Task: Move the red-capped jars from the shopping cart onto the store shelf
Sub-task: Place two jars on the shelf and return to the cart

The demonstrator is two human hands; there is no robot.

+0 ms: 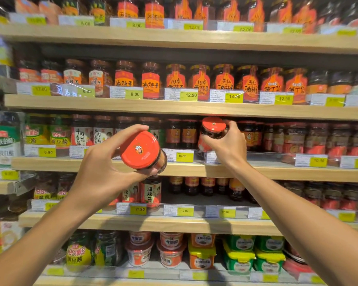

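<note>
- Left hand grips a red-capped jar, tilted, before the shelf edge.
- Right hand clasps another jar at the front edge — price tags and dark jars crowd alongside.

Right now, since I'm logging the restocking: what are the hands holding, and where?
Left hand grips one red-capped jar around its body; right hand grips another jar by its side.

Two red-capped jars, tilted caps toward camera, held before the shelf.
</note>
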